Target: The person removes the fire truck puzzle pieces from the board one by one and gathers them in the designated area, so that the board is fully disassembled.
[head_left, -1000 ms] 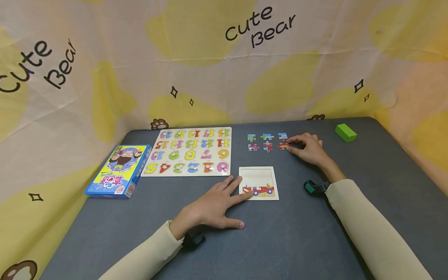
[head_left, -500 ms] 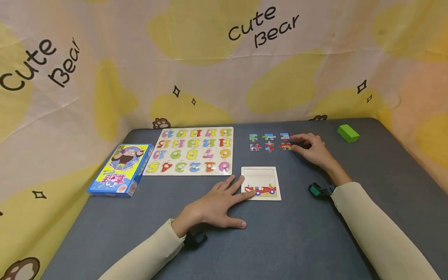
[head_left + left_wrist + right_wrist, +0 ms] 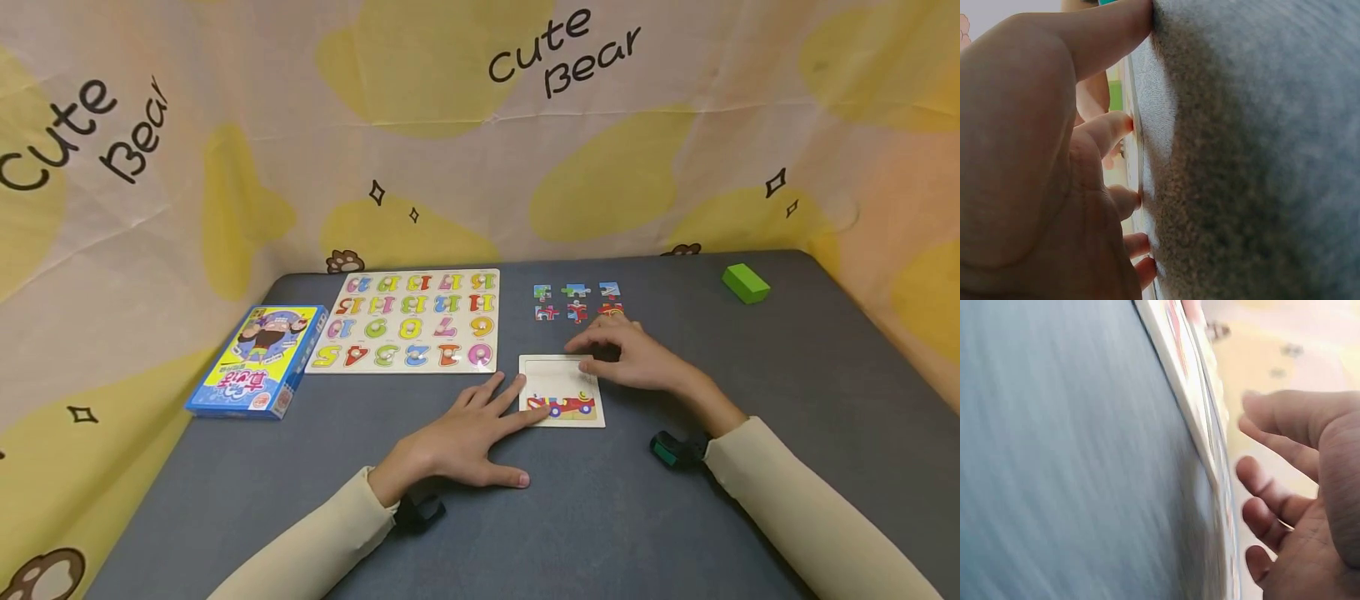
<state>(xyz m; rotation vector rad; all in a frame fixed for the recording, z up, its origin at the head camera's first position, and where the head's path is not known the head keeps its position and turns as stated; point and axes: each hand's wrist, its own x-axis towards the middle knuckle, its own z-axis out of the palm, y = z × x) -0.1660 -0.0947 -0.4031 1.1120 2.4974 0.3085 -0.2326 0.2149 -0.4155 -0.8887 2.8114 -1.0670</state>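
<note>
My left hand lies with spread fingers, its fingertips on the left side of a small white puzzle tray. A red vehicle picture fills the lower part of that tray; its upper part is plain white. My right hand hovers at the tray's upper right corner, thumb and forefinger apart. In the right wrist view nothing shows between the fingers of the right hand. Behind it, small jigsaw pieces lie in two rows, and the right hand partly covers the red piece at the near right.
A number puzzle board lies left of the pieces, upside down to me. Beside it is a blue and yellow box. A green block stands at the far right of the grey table. A printed cloth hangs behind.
My right hand has left the right end of the jigsaw rows and come nearer and leftward to the tray's corner. The pieces stay in their rows. My left hand keeps its place.
</note>
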